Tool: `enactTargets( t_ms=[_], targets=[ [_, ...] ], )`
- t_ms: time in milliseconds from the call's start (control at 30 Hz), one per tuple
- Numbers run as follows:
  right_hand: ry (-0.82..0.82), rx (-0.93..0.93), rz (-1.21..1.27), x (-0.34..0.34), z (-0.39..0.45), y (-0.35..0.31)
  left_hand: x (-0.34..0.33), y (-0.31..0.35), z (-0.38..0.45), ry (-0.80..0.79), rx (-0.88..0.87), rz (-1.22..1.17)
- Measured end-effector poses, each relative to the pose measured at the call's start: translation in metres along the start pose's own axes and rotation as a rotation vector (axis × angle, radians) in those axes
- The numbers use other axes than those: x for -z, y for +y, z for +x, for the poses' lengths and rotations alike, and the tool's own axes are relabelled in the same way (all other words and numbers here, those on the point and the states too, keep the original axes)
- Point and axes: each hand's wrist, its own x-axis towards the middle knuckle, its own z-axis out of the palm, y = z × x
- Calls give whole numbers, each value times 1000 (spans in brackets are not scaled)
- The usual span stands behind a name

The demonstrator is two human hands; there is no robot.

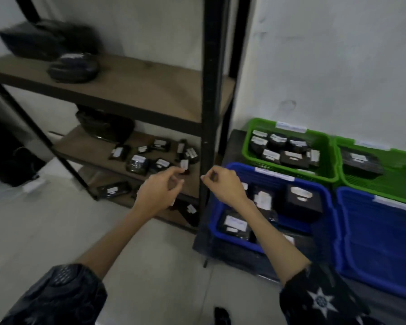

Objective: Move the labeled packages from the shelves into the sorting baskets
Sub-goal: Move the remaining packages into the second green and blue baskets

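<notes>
Several small black packages with white labels [138,162] lie on the middle shelf [89,148] of a black-framed rack. My left hand [161,190] hovers in front of that shelf, fingers loosely curled, its fingertips close to a small labeled package [184,165]. It holds nothing. My right hand [223,184] hangs just right of the rack's front post [208,113], over the near blue basket [277,179], fingers curled and empty. That basket holds several labeled packages [236,225]. The green basket [288,127] behind it holds several more.
Large dark bundles [49,41] sit on the top shelf [136,87]. More packages [113,190] lie on the bottom shelf. A second green basket [384,181] with one package and a second blue basket [380,242] stand at right. Pale floor lies in front.
</notes>
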Motion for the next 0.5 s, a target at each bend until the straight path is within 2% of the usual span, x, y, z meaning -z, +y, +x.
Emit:
enactTargets(
  t_ms=[133,267,500],
  targets=[
    [-60,30,30,-56,11,-66,50,-71,-15,-19,105,23],
    [-100,34,40,-120,45,-104,76,-151,-15,-60,185,27],
    [-126,-56,96,-239,144,-147,113,-307,45,-209,248,47]
  ],
)
